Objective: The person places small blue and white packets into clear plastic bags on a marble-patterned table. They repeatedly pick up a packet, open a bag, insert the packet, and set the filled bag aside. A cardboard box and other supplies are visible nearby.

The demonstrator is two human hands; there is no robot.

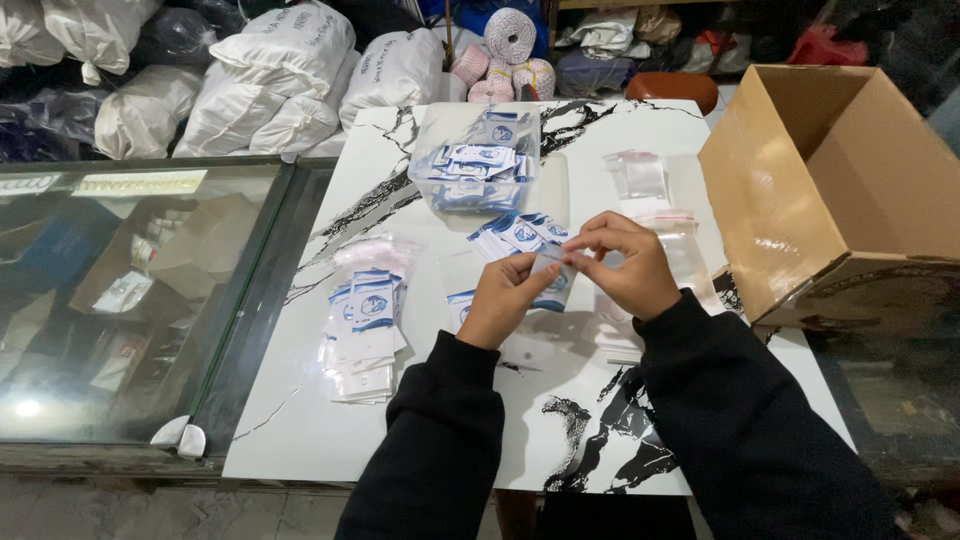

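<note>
Pinching a small clear bag [553, 272] with a blue-and-white card inside, my left hand [505, 298] and right hand [625, 265] both grip it above the marble table [300, 420], near a loose card pile [518, 232].

I'm getting even, cool light from overhead; my hands [570, 275] show sharp, throwing soft shadows onto the marble tabletop [330, 420] below them. Left of them the glass counter [130, 300] carries glare and a bright spot. Beyond them it's dimmer, edges bowed.
</note>
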